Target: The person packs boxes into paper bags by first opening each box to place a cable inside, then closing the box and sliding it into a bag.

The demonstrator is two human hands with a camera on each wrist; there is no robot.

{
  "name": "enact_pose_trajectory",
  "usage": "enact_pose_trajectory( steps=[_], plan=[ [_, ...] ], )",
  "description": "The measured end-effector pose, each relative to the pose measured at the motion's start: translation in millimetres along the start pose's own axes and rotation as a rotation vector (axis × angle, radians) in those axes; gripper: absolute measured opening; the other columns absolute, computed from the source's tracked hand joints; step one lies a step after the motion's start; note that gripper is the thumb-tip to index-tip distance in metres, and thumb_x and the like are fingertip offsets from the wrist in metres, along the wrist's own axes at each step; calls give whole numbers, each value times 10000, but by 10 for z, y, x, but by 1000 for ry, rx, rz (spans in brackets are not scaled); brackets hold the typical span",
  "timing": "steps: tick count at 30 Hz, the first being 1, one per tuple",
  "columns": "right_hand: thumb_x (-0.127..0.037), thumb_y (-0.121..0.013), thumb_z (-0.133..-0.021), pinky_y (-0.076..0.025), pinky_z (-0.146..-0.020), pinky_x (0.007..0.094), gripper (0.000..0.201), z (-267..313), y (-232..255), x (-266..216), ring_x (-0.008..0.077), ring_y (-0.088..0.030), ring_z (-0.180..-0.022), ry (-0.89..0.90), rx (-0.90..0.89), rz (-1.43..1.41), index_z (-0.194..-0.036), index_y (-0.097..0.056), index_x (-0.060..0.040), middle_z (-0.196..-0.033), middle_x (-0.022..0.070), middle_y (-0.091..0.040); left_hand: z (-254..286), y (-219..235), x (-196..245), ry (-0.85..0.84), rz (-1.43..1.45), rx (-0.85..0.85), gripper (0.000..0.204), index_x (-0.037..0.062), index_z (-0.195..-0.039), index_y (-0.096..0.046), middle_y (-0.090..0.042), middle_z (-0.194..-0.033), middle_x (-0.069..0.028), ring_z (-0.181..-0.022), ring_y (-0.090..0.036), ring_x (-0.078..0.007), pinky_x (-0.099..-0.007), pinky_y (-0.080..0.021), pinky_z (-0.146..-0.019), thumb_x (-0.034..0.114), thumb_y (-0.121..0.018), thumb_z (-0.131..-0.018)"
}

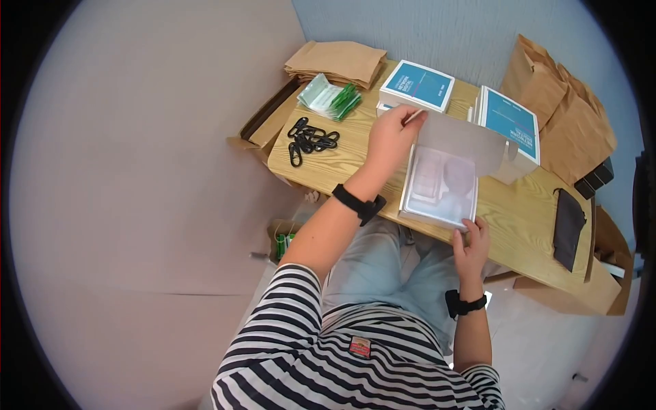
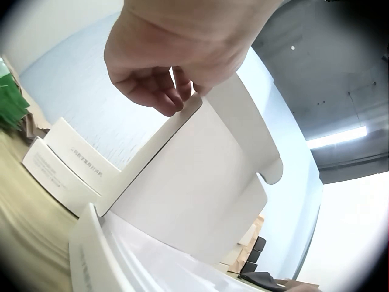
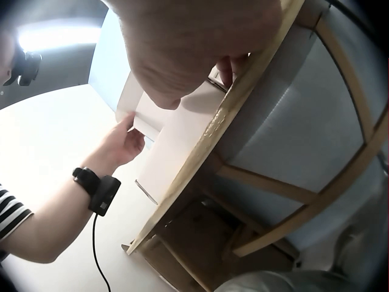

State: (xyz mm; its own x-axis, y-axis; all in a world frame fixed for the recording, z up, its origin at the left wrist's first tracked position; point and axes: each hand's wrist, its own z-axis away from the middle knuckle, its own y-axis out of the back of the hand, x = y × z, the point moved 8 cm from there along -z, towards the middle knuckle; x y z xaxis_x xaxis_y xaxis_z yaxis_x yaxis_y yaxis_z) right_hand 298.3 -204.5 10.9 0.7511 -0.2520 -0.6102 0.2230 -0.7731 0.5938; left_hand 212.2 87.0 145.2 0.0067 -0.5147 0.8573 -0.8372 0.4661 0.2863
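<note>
A white cardboard box (image 1: 437,217) lies at the table's front edge, its lid (image 1: 465,140) tilted up on the right. Inside, a pale moulded insert (image 1: 437,179) shows rounded recesses. My left hand (image 1: 395,137) pinches the lid's far left edge between thumb and fingers; the left wrist view shows the bent fingertips (image 2: 173,103) right at that edge. At the box's near right corner, my right hand (image 1: 473,249) holds on with thumb and fingers bent about the corner. In the right wrist view, the back of this hand (image 3: 200,48) hides part of the box.
Blue-and-white boxes (image 1: 418,85) stand behind, with another (image 1: 509,126) at right. Black carabiners (image 1: 311,139), green-and-white packets (image 1: 331,98) and flat paper bags (image 1: 336,61) lie at left. Brown paper bags (image 1: 564,113), black boxes (image 1: 594,179) and a dark pouch (image 1: 568,229) are at right.
</note>
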Motion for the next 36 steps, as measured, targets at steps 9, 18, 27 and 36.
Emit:
enact_pose_trajectory(
  steps=[9,18,27,36],
  plan=[
    [-197,-756,-830,-449,-952,465,441,17,-48,-102,362,-583,-1075,102,-29,125,-1256,-697,-103,-1234,189,-603,-416,-290,-304,88,332,-217,318,-4,-1166,-687,-731,-1048,-89,-953,-710,-155,-293,-533,-791,274,-634,-1022],
    [-203,-769,-814,-445,-962,462,464,8,-27,-141,356,-587,-1081,83,-23,117,-1264,-700,-117,-1231,183,-594,-53,697,-1128,-125,-764,-56,351,61,-1214,-721,-707,-1189,-125,-1108,-640,-357,-429,-505,-979,146,-670,-877],
    [-206,-779,-795,-455,-950,463,483,10,-36,-164,352,-593,-1074,99,-3,132,-1264,-703,-117,-1213,177,-601,206,1199,-1564,-79,-1144,-208,360,152,-1164,-771,-658,-1261,-61,-1237,-535,-296,-471,-390,-1025,144,-707,-810],
    [-228,-783,-787,-468,-934,467,479,-17,30,-184,350,-603,-1057,97,24,164,-1251,-710,-133,-1191,169,-618,384,493,-1418,-133,-943,-420,281,131,-1110,-760,-667,-1251,-30,-1199,-578,-291,-469,-443,-972,129,-726,-831]
  ],
)
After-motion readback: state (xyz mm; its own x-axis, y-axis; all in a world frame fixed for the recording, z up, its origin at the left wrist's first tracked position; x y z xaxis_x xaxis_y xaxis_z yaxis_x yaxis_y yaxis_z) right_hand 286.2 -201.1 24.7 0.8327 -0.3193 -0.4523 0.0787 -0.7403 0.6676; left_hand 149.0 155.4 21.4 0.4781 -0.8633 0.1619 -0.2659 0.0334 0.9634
